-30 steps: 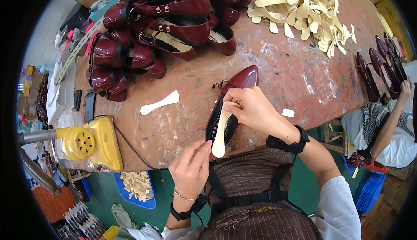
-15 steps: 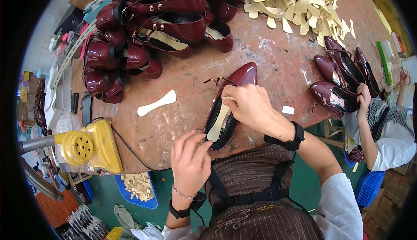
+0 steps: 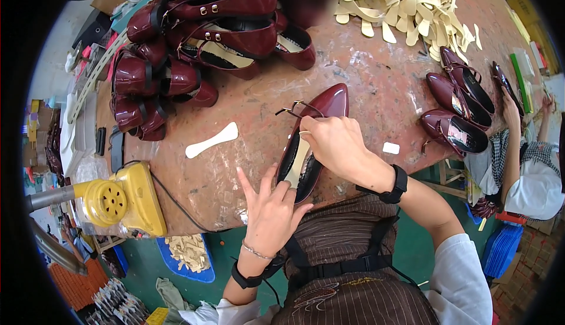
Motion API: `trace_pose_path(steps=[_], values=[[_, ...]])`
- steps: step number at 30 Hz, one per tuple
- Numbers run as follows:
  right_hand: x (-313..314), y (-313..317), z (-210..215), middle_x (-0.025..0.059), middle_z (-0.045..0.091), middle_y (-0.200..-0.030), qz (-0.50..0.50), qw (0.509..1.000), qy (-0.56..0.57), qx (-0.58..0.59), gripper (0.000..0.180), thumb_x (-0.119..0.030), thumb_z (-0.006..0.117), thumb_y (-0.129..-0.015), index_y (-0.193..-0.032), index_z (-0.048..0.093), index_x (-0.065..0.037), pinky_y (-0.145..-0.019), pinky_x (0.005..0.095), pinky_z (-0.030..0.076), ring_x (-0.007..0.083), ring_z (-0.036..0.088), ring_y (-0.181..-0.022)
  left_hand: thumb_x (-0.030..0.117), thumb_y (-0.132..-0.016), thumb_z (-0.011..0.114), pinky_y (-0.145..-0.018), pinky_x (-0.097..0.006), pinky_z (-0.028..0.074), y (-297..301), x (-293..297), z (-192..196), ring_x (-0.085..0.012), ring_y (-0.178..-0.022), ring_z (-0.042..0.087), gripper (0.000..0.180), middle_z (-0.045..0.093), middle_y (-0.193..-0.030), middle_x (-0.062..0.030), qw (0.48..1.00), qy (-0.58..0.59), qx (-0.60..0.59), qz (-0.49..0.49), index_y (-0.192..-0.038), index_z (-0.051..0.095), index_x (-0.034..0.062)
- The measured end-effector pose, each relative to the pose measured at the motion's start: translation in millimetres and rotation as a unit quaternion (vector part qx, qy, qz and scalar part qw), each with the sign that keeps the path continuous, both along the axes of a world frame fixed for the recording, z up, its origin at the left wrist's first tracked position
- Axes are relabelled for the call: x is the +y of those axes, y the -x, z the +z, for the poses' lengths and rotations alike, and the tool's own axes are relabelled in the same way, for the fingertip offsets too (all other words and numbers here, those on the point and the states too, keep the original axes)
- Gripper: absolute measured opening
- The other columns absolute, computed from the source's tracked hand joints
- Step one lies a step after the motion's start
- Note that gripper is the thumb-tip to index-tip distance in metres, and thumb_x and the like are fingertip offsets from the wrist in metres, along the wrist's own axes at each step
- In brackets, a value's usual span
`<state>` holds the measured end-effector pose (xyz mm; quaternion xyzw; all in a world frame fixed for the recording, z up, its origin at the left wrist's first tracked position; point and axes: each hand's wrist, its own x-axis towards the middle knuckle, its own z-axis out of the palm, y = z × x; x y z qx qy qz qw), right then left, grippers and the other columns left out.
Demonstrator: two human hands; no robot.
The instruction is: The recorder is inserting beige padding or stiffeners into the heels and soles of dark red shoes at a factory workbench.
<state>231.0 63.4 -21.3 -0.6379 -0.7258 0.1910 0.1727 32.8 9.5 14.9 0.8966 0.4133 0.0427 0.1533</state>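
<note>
A burgundy patent shoe point(image 3: 331, 100) with a pointed toe and a thin strap lies before me on the table, its toe facing away. Inside it rests a long cream insole piece point(image 3: 299, 160), narrow at the waist. My right hand point(image 3: 338, 142) pinches the front end of this piece at the shoe's opening. Over the heel, my left hand point(image 3: 269, 210) has its fingers spread, with fingertips pressing the rear end of the piece down; it grips nothing. A similar insole piece point(image 3: 213, 140) lies loose to the left of the shoe.
Burgundy shoes point(image 3: 235, 39) are heaped at the back left. Beyond lies a pile of cream insole pieces point(image 3: 406, 7). A yellow machine point(image 3: 150, 201) with a cord stands left. More shoes point(image 3: 453, 128) and a co-worker's hand point(image 3: 511, 112) holding one are at right.
My left hand has shifted right, from the heel's edge to over the heel, fingers now spread. My right hand has barely moved. The co-worker's hand has moved right and up with a shoe.
</note>
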Motion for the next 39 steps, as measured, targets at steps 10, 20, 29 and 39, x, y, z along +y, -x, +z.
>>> trace_pose_path(steps=[10, 20, 29, 39], values=[[-2, 3, -7, 0.0151, 0.07, -0.078, 0.021, 0.993, -0.078, -0.09, 0.018, -0.005, 0.066, -0.078, -0.094, 0.061, 0.0, -0.056, 0.0385, 0.056, 0.0316, 0.072, -0.068, 0.029, -0.08, 0.076, -0.114, -0.075, 0.012, -1, -2, -4, -0.0337, -0.126, 0.049, 0.03, 0.061, -0.095, -0.0084, 1.0, 0.003, -0.011, 0.011, -0.087, 0.073, -0.0002], [-2, 5, -10, 0.0136, 0.07, -0.077, 0.016, 0.986, -0.058, -0.153, 0.015, -0.012, 0.069, -0.077, -0.089, 0.067, -0.004, -0.056, 0.038, 0.057, 0.0282, 0.073, -0.069, 0.024, -0.08, 0.076, -0.118, -0.067, 0.013, -6, -2, -6, -0.0352, -0.12, 0.052, 0.024, 0.063, -0.093, -0.0076, 1.0, 0.017, 0.0, 0.015, -0.094, 0.074, 0.0035], [-9, -27, 20, 0.0111, 0.069, -0.082, 0.106, 0.986, -0.094, 0.083, 0.008, -0.016, 0.068, -0.081, -0.083, 0.07, -0.007, -0.063, 0.0443, 0.055, 0.0321, 0.069, -0.074, 0.018, -0.078, 0.077, -0.118, -0.065, 0.017, -6, -8, -3, -0.0362, -0.118, 0.053, 0.018, 0.064, -0.093, -0.0084, 0.999, 0.001, -0.02, 0.029, -0.088, 0.073, 0.0042], [-124, -298, 34, 0.0223, 0.054, -0.134, -0.278, 0.898, -0.041, -0.338, 0.041, 0.001, 0.065, -0.071, -0.11, 0.061, -0.008, -0.111, 0.0556, 0.035, 0.0413, 0.044, -0.133, 0.015, -0.077, 0.079, -0.104, -0.046, 0.041, 62, 32, 58, -0.0258, -0.104, 0.058, 0.026, 0.066, -0.101, -0.0117, 0.953, 0.237, -0.188, 0.005, -0.097, 0.072, 0.0016]])
